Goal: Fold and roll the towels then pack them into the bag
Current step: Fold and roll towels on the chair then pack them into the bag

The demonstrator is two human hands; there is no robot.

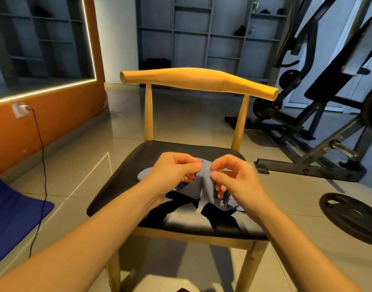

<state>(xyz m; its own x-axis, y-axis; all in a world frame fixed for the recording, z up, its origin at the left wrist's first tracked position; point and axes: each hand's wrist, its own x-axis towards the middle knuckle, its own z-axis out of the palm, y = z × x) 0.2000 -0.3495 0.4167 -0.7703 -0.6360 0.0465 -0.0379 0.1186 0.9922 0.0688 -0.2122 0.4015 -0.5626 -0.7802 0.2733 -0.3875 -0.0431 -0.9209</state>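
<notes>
1. The left hand (172, 171) and right hand (233, 175) sit close together, each pinching the top edge of the towel (206, 184) between thumb and fingertips.
2. The towel droops between and below the hands. It looks limp and light, so gripping the corners should control it best.
3. Beneath the hands, the chair seat (122, 186) offers flat room for folding, and its backrest (200, 81) bounds the far side.
</notes>
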